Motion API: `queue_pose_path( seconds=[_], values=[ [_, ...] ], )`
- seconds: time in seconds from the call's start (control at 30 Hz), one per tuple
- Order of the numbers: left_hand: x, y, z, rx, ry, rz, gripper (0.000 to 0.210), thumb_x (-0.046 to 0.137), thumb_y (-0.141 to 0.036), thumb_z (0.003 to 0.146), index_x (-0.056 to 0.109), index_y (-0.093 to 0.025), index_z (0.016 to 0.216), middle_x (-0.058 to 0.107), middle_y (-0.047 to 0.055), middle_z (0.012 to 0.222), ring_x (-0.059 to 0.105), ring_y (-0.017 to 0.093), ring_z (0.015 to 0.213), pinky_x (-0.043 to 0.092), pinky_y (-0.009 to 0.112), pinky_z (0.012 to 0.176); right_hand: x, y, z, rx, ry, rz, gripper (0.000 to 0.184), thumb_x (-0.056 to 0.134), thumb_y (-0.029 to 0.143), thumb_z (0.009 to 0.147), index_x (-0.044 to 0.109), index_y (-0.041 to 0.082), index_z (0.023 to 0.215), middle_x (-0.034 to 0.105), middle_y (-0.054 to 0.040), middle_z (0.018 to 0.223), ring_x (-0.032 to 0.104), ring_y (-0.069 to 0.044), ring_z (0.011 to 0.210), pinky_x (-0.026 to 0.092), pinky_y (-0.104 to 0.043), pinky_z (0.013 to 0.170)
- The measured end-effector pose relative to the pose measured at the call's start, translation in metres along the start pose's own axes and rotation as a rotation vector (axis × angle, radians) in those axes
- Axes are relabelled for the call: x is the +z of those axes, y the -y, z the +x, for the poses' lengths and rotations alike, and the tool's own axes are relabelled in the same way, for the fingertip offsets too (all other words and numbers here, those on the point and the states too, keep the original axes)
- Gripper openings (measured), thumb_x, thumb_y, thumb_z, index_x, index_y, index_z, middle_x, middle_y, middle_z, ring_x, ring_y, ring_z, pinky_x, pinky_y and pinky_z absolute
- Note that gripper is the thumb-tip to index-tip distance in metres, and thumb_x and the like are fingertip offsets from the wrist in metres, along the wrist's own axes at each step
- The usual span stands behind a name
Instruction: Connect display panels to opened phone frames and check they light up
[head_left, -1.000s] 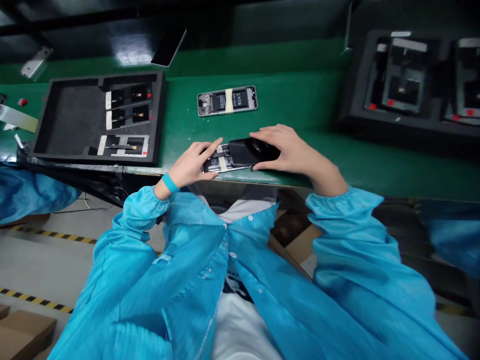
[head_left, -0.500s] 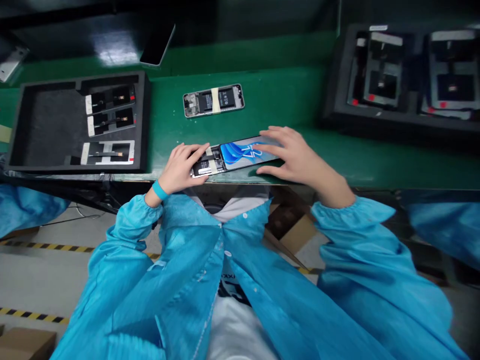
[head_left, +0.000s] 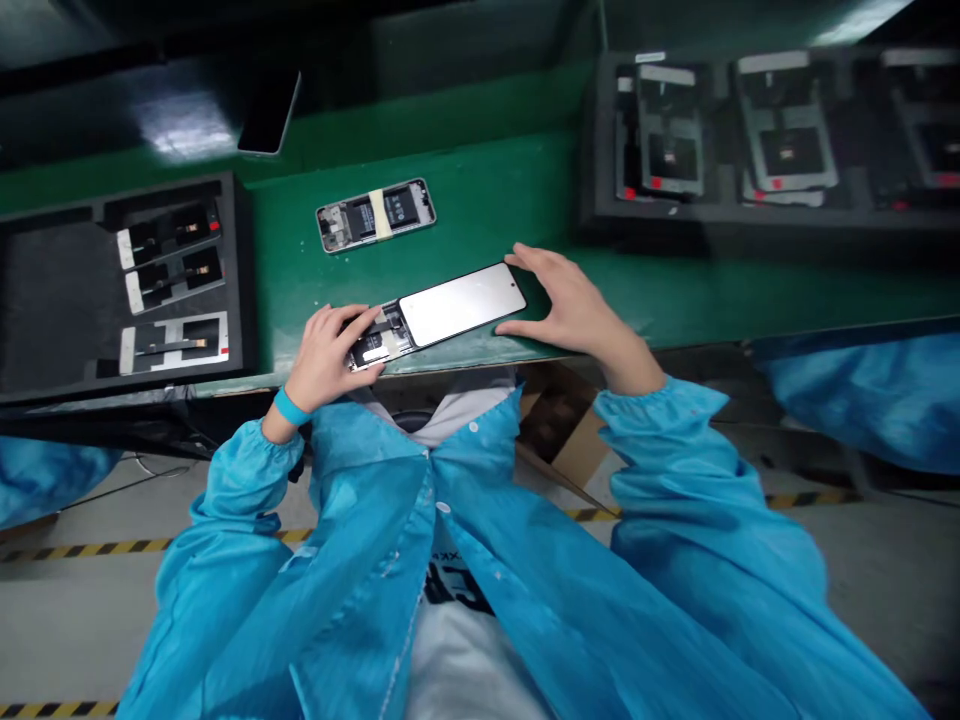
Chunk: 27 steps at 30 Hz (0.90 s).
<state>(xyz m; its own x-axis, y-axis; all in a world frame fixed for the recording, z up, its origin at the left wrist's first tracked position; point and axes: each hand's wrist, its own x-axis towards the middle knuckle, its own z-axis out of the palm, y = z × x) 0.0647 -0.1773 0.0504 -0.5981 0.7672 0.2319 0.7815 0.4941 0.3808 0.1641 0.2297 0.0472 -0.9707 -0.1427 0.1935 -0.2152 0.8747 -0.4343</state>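
Head view, read with the lit screen (head_left: 463, 306) as the centre of the dial and 12 o'clock at the far side of the green bench (head_left: 480, 210), shows us the left hand (head_left: 319, 357) between 8 and 9 o'clock. We find its fingers and thumb grasping a phone body (head_left: 381, 340) by the far and near edges; the hand hides the body's 9 o'clock end. The screen lies face up, blank white within a black border, its 9 o'clock end meeting the phone body; how far the body runs beneath it we cannot tell. At 3 o'clock we note the right hand (head_left: 574, 305), fingers and thumb spread apart around the screen's outer end, the thumb just clear of the near edge. Whether a fingertip touches the far corner we cannot tell. Between 10 and 11 o'clock we observe a second phone body (head_left: 352, 222), crossed by pale yellow tape (head_left: 381, 214), and well beyond it, at 10 o'clock, a dark-faced handset (head_left: 268, 115). A black tray (head_left: 244, 270) at 9 o'clock bears three panels (head_left: 178, 342); at 2 o'clock we log another tray (head_left: 750, 222), blurred and holding similar panels (head_left: 784, 130).
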Motion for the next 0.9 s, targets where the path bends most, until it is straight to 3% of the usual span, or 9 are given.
queue_pose_path(
  seconds=[0.47,0.9],
  values=[
    [-0.0034,-0.0027,0.0012,-0.048,0.01,-0.008,0.081,0.072,-0.056,0.09,0.051,-0.022,0.161,0.065,0.017,0.152,0.06,0.039,0.14,0.041,0.06,0.127,-0.0009,0.0018,0.0007,0.023,0.0,0.032,0.119,0.072,0.085,0.086,0.029,0.024,0.179,0.055,-0.0156,0.168,0.043,-0.045,0.161,0.037,-0.068,0.133],
    [0.0016,-0.0021,0.0008,-0.045,-0.057,-0.034,0.074,0.079,-0.048,0.082,0.054,-0.021,0.146,0.07,0.017,0.147,0.064,0.039,0.136,0.043,0.062,0.125,0.0,0.0,0.002,0.011,-0.005,0.048,0.112,0.07,0.089,0.084,0.041,0.027,0.173,0.052,-0.0137,0.17,0.044,-0.045,0.161,0.036,-0.067,0.134]
  ],
)
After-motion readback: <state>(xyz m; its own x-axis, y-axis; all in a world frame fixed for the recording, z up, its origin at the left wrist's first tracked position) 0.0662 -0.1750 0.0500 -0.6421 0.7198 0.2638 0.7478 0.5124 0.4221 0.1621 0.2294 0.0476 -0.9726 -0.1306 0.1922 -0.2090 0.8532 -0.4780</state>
